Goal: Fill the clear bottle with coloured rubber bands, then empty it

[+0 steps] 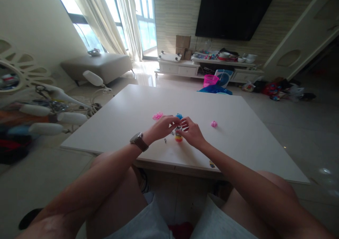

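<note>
A small clear jar point(179, 138) with red and yellow contents stands upright near the front middle of the white table. My right hand point(192, 132) curls round its upper right side, thumb against the jar. Above the jar's mouth, my left hand point(169, 125) has its fingertips pinched together; whatever they hold is too small to make out. Just behind the hands lies a blue bundle of thin bands point(179, 116). A pink bundle point(158, 116) rests behind my left hand. Left of the jar is a small dark clip-like piece point(165, 140).
A pink crumpled item point(214, 124) lies on the white table point(251, 140) to the right. A small yellow figure point(212, 163) sits at the front edge under my right forearm. Beyond the table stand a pink basket point(211, 80) and a low cabinet point(177, 68). A white-shaded lamp point(71, 118) is at the left.
</note>
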`<action>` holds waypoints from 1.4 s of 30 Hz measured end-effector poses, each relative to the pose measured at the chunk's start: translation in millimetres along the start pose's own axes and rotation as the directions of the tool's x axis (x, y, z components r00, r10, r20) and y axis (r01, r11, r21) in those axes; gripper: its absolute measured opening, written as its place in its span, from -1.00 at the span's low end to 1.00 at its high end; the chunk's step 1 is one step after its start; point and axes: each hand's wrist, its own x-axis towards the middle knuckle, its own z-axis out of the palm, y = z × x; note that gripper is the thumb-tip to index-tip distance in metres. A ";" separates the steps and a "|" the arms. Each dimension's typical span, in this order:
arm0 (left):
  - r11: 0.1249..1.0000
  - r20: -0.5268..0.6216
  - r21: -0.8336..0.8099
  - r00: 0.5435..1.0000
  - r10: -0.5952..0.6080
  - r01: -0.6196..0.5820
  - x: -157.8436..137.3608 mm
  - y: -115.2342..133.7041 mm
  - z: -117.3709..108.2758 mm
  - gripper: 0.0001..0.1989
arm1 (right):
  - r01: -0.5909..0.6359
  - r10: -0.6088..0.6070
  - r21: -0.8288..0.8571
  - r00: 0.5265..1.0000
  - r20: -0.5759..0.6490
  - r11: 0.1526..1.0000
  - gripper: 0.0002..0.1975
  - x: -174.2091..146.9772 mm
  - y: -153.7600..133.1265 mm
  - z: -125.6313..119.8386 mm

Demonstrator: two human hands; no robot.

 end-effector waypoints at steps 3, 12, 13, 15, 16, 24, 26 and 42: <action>1.000 -0.034 0.026 0.999 0.007 -0.006 0.2 1.4 -4.5 -0.86 | -0.004 0.004 0.036 1.000 -0.003 0.999 -0.61 -0.3 -1.0 -0.5; 0.992 0.245 0.122 0.967 -0.068 0.039 -7.7 -0.2 -4.4 -0.81 | 0.028 -0.029 0.124 1.000 0.005 0.992 -0.62 -3.2 -5.4 -1.9; 0.993 0.271 0.116 0.961 -0.064 0.034 -7.8 0.5 -4.1 -0.81 | 0.038 -0.041 0.121 0.999 0.021 0.992 -0.62 -3.6 -4.7 -2.0; 0.996 0.286 0.086 0.957 -0.048 0.024 -6.7 2.2 -5.3 -0.80 | 0.051 -0.057 0.131 0.998 0.040 0.990 -0.62 -3.5 -3.7 -2.6; 0.998 0.263 0.060 0.964 -0.040 0.025 -5.5 2.8 -6.8 -0.80 | 0.050 -0.056 0.144 0.998 0.039 0.988 -0.62 -2.9 -3.5 -3.2; 0.955 -0.116 -0.186 0.960 -0.254 0.230 6.0 -31.3 -16.1 -0.80 | -0.132 0.140 0.295 0.990 -0.004 0.946 -0.55 10.2 5.8 -15.3; 0.936 -0.087 -0.071 0.932 -0.351 0.346 3.6 -53.8 -13.8 -0.83 | -0.155 0.170 0.310 0.985 -0.019 0.938 -0.54 13.4 11.9 -17.8; 0.832 0.306 0.332 0.783 -0.541 0.445 -37.8 -124.7 16.6 -0.17 | -0.060 0.065 -0.113 0.997 0.042 0.992 -0.56 9.1 0.1 -35.3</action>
